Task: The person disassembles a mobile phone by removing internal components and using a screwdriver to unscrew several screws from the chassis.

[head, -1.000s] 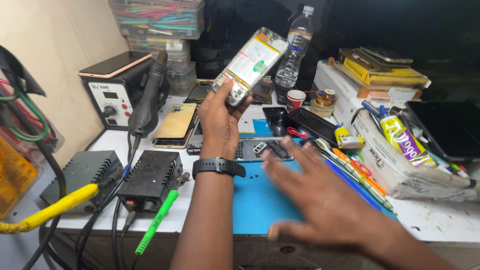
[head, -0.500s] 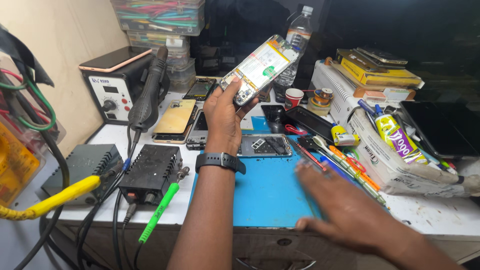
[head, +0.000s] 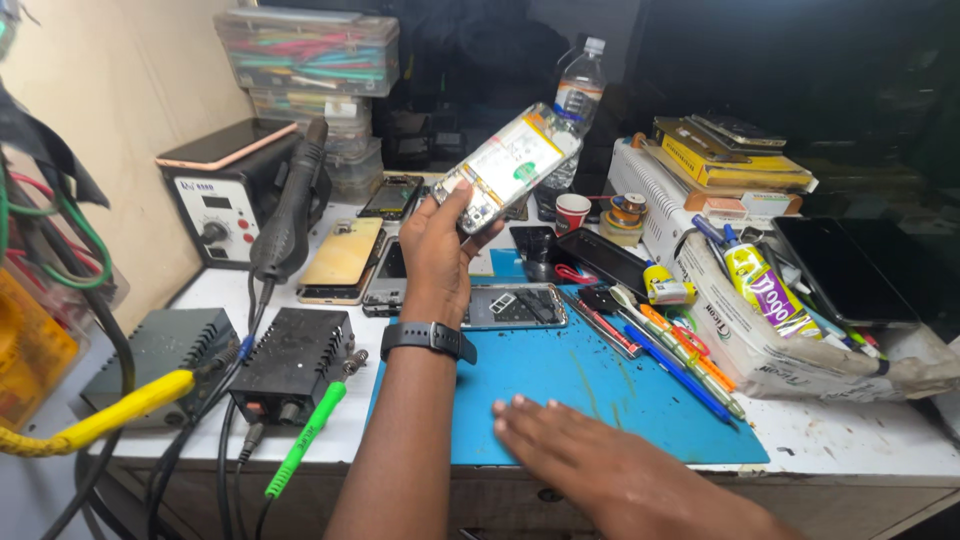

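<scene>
The person's left hand (head: 440,235) is holding an opened phone (head: 508,167) up above the surface (head: 860,440), gripping it at its lower end between thumb and fingers, so that end is hiding behind the fingers. The phone is tilting up to the right with its back cover off, showing a pale battery with a yellow-green patch and small parts near the bottom corner; the finer parts are too small to make out. A black watch (head: 428,338) is sitting on that wrist. The right hand (head: 590,460) is lying flat and open on the blue mat (head: 590,385), fingers spread, holding nothing, and its forearm is running off the lower edge of the view. Beyond the mat, another opened phone (head: 515,306) is lying flat, just beside a row of pens and tools (head: 670,345). To the left, a hot-air station (head: 228,205) is standing with its black handle leaning against it, and cables are trailing off the left edge. The back of the room is too dark to read.
</scene>
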